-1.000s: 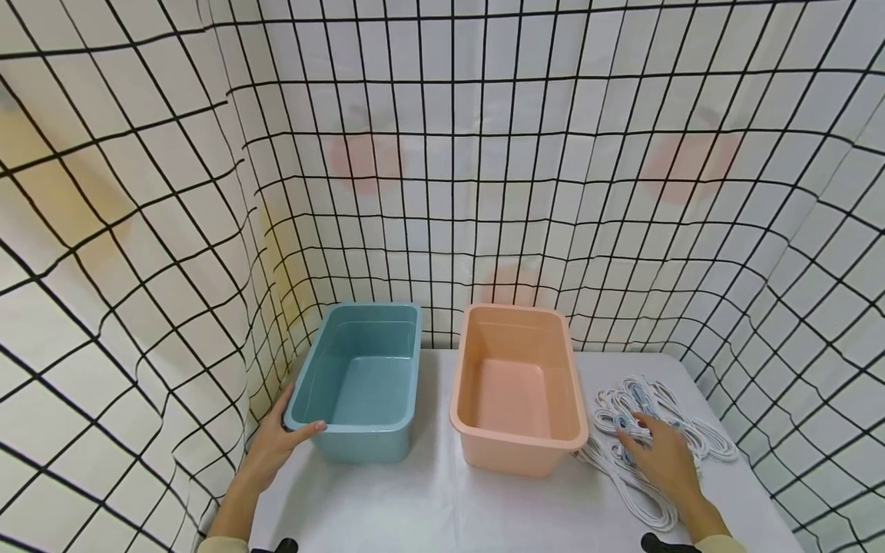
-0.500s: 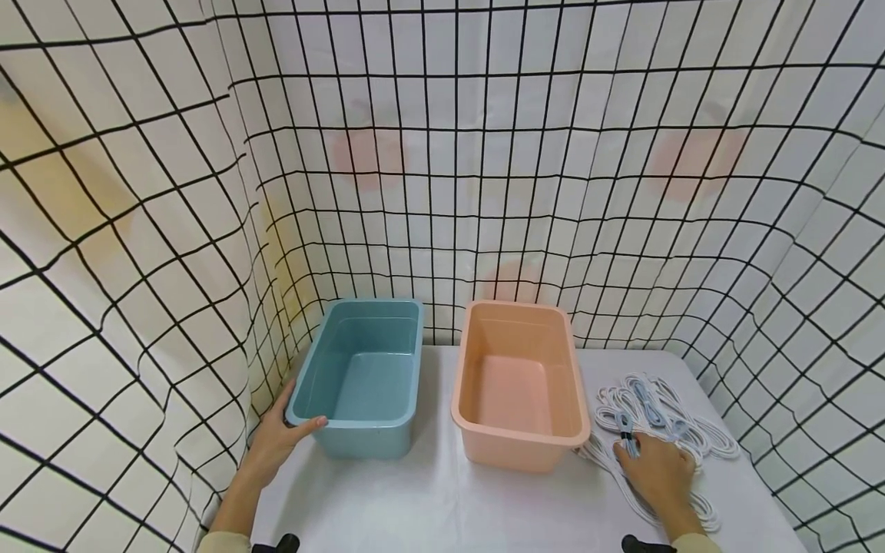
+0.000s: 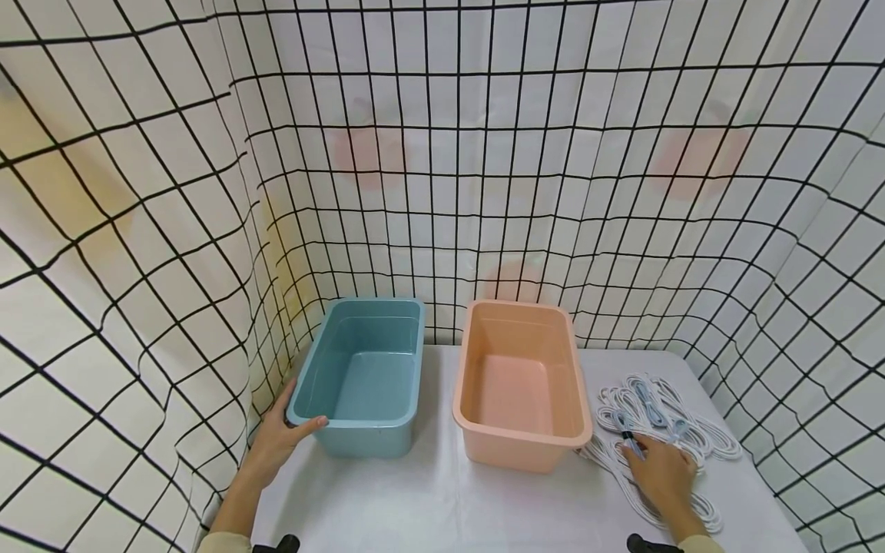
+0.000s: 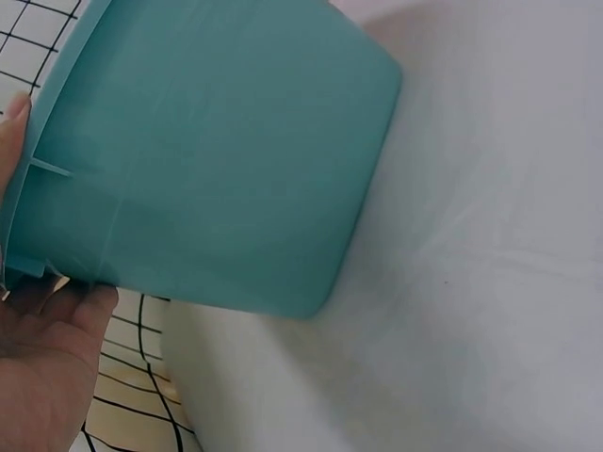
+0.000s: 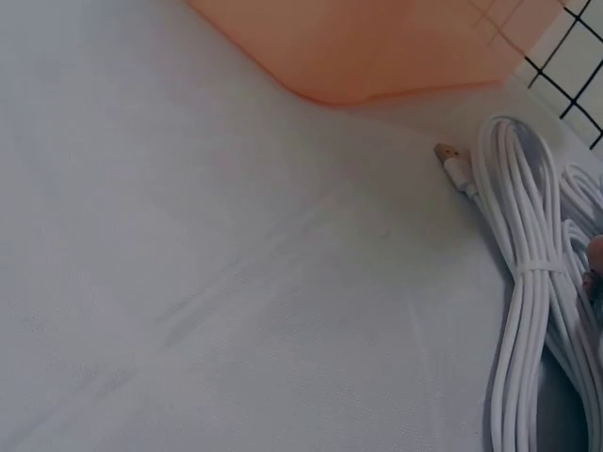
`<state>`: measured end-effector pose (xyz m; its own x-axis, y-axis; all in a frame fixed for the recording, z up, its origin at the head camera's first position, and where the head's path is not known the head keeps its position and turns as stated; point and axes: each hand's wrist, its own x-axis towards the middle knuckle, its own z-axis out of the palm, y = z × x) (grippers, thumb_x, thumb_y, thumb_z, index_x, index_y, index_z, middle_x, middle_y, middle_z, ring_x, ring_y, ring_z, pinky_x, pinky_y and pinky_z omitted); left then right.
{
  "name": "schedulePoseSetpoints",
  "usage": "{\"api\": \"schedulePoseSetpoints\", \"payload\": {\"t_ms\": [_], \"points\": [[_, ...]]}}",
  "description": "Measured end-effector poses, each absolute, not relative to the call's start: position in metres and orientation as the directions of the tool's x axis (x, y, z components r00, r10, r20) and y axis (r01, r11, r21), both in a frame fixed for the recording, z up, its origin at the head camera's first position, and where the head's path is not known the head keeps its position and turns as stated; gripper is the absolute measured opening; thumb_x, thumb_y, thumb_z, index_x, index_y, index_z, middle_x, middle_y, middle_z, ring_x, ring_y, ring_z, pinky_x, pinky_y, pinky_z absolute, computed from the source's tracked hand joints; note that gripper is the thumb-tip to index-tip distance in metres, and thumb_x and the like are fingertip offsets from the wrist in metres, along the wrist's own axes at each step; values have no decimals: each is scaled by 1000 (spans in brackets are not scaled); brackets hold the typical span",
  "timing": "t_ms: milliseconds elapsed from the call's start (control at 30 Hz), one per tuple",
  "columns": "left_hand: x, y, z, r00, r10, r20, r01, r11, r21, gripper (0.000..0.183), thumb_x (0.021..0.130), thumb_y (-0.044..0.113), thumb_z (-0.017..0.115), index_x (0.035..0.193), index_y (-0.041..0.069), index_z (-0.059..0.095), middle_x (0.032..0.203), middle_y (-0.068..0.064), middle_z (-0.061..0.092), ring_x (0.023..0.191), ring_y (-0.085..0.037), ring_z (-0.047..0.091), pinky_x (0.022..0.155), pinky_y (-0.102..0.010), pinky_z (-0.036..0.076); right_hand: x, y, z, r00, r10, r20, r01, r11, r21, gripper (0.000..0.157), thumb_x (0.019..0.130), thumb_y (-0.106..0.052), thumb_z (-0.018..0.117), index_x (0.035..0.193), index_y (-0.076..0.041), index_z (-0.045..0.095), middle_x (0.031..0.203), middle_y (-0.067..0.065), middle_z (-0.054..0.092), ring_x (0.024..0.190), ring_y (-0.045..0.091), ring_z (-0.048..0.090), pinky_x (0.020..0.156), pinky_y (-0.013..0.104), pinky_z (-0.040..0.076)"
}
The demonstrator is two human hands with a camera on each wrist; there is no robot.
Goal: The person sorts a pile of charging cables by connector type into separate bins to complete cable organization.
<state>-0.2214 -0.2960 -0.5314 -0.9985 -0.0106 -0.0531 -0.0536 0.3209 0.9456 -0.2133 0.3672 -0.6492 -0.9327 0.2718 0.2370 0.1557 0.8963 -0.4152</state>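
Observation:
My left hand (image 3: 271, 447) grips the near left corner of a blue bin (image 3: 366, 441), thumb on its rim. In the left wrist view its fingers curl under the rim. My right hand (image 3: 665, 478) pinches a small light-blue cable bundle (image 3: 624, 422) with a dark tie, at the pile of white coiled cables (image 3: 618, 399). Another light-blue cable bundle (image 3: 648, 403) lies farther back on the pile. The right wrist view shows a white cable bundle (image 5: 528, 273) with a USB plug (image 5: 456, 169), while that hand is nearly all out of view.
A peach bin (image 3: 515, 452) stands between the blue bin and the cables. Both bins have bare floors. White cloth covers the table (image 3: 442, 499). Black wire mesh (image 3: 452, 180) encloses the back and both sides.
My right hand has come down onto the cable pile, and its fingers have closed on the light-blue bundle. The left hand stays on the blue bin.

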Motion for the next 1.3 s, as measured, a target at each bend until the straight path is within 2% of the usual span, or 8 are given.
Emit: {"api": "schedulePoseSetpoints", "payload": {"t_ms": [333, 500, 600, 667, 867, 967, 1167, 1300], "points": [[-221, -295, -532, -998, -16, -67, -68, 332, 941, 112, 93, 27, 81, 167, 18, -2, 167, -29, 10, 149, -51, 20, 114, -61, 32, -218, 375, -637, -916, 331, 227, 166, 827, -537, 32, 91, -21, 73, 118, -4, 76, 122, 29, 67, 106, 52, 61, 76, 62, 34], [-220, -296, -530, -997, -23, -72, -76, 329, 941, 112, 93, 26, 81, 167, 20, -3, 167, -29, 10, 150, -51, 20, 115, -61, 31, -221, 376, -623, -931, 322, 173, 169, 799, -577, 32, 91, -22, 73, 118, -6, 76, 107, 23, 69, 94, 44, 63, 65, 52, 39], [-220, -296, -529, -997, -17, -69, -71, 315, 946, 112, 94, 25, 80, 167, 20, -3, 167, -28, 10, 150, -51, 20, 115, -60, 31, -222, 379, -615, -933, 324, 154, 167, 772, -613, 33, 91, -20, 75, 119, -3, 75, 107, 24, 68, 96, 42, 63, 68, 53, 44], [-220, -296, -530, -998, -14, -69, -70, 309, 948, 112, 94, 25, 80, 167, 20, -4, 167, -28, 9, 150, -50, 20, 115, -60, 31, -223, 381, -612, -937, 321, 136, 165, 752, -638, 35, 92, -19, 75, 121, -1, 73, 115, 28, 67, 102, 43, 61, 75, 55, 47], [-222, -297, -532, -997, -11, -71, -71, 299, 952, 111, 94, 24, 80, 167, 19, -4, 168, -28, 9, 150, -49, 20, 114, -59, 32, -224, 386, -599, -961, 261, 90, 138, 738, -660, 38, 95, -17, 73, 127, 5, 68, 126, 36, 60, 110, 48, 57, 85, 62, 47], [-222, -297, -533, -997, -12, -72, -72, 303, 950, 111, 94, 24, 80, 167, 19, -4, 168, -28, 9, 150, -49, 20, 115, -59, 32, -225, 387, -592, -965, 247, 88, 130, 743, -656, 38, 96, -18, 74, 126, 4, 68, 126, 35, 61, 109, 48, 58, 83, 59, 48], [-222, -297, -533, -997, -14, -70, -71, 308, 949, 112, 93, 24, 81, 167, 19, -3, 167, -29, 10, 150, -51, 20, 114, -60, 32, -229, 388, -578, -967, 212, 143, 71, 759, -647, 34, 96, -18, 73, 123, 3, 70, 120, 31, 64, 98, 40, 61, 67, 39, 47], [-222, -297, -533, -998, -12, -63, -63, 307, 950, 111, 94, 24, 80, 167, 18, -3, 167, -29, 11, 149, -51, 21, 114, -60, 33, -233, 389, -565, -974, 169, 150, 33, 762, -647, 37, 99, -22, 71, 126, 3, 69, 123, 33, 62, 98, 42, 62, 61, 35, 49]]}}
